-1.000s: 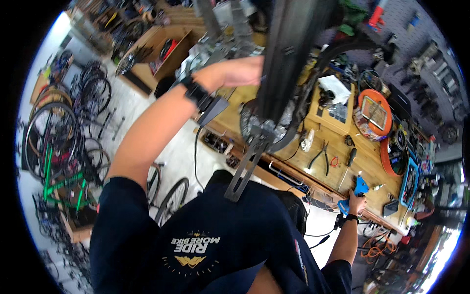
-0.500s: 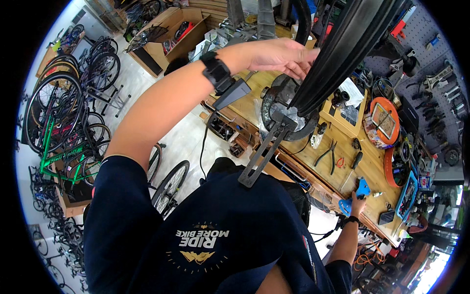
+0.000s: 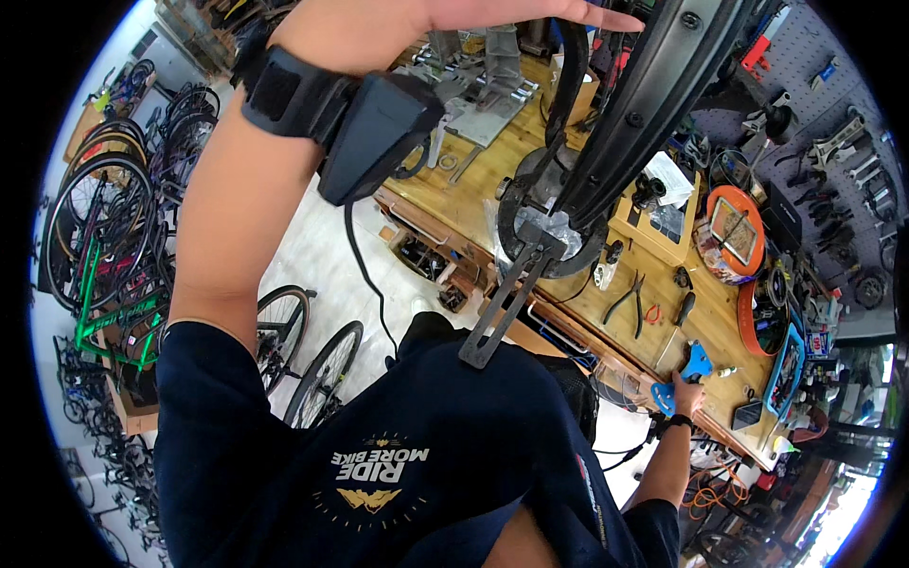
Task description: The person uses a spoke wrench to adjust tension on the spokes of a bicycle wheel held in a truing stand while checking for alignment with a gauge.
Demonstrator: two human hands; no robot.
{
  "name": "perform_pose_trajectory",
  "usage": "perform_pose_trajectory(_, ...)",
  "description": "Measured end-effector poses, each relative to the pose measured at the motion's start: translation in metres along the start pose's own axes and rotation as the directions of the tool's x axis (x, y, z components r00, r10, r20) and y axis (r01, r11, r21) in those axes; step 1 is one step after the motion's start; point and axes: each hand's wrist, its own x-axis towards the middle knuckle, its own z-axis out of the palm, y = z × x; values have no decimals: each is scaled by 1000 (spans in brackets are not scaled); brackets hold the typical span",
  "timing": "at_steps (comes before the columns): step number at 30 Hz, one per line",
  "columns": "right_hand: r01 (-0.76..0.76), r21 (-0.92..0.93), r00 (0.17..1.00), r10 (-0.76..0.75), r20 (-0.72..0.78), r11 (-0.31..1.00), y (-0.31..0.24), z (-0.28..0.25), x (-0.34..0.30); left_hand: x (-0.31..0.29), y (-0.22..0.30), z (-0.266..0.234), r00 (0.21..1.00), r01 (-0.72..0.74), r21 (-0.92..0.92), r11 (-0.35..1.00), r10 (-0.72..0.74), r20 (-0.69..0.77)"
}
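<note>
A black wheel rim (image 3: 653, 133) stands upright in a truing stand (image 3: 519, 276) on the wooden workbench. Small round fittings show along its face. At the top edge, my left hand (image 3: 511, 11) is partly cut off by the picture's border. Its fingers are stretched out toward the rim, and I cannot tell whether the fingertip touches it. A black strapped device (image 3: 379, 133) with a cable sits on my left wrist. Down at the right, my right hand (image 3: 688, 393) is closed round a blue hand tool (image 3: 699, 360) with flat plates, held at the bench's near edge.
Pliers (image 3: 625, 305), a screwdriver (image 3: 686, 308), a cardboard box (image 3: 653, 227) and an orange-rimmed bowl (image 3: 748, 213) lie on the bench. A blue tray (image 3: 785, 374) is farther right. Tools hang on the pegboard (image 3: 814, 104). Bicycles, one with a green frame (image 3: 90, 293), stand at left.
My left hand has risen toward the top edge, and the left forearm looks larger. The rim appears turned, now showing round fittings. My right hand stays on the blue tool.
</note>
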Motion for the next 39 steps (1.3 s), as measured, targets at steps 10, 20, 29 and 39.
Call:
perform_pose_trajectory(10, -141, 965, 932, -299, 205, 221, -13, -80, -1, -37, -19, 50, 951, -152, 305, 940, 223, -214)
perform_pose_trajectory(20, 920, 293, 371, -815, -445, 259, -178, -258, -170, -19, -38, 99, 760, 88, 515, 853, 276, -588)
perform_pose_trajectory(29, 997, 79, 20, -885, -465, -19, -295, -308, -198, -68, -69, 114, 717, 284, 792, 540, 428, -550)
perform_pose_trajectory(39, 973, 130, -109, -875, -472, -191, -321, -314, -207, -61, -74, 120, 692, 389, 799, 458, 427, -582)
